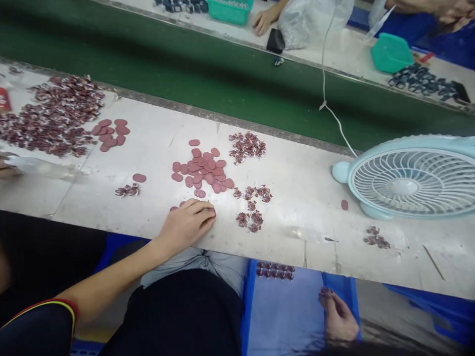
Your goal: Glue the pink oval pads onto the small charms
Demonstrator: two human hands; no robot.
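Observation:
My left hand rests on the white table, fingers curled together over a brick-red oval disc that peeks out at the fingertips. Beyond it lies a loose pile of the same flat oval discs. Several small clusters of dark red parts with shiny metal bits sit to the right of that hand. Lower right, my right hand pinches a small dark red piece above a blue tray. Inside the tray, two neat rows of dark red parts line the far end.
A light blue fan lies at the table's right, its white cord running up. A clear bottle with a thin tip lies nearby. At far left is a big heap of parts. Across the green gap, a co-worker's hand rests.

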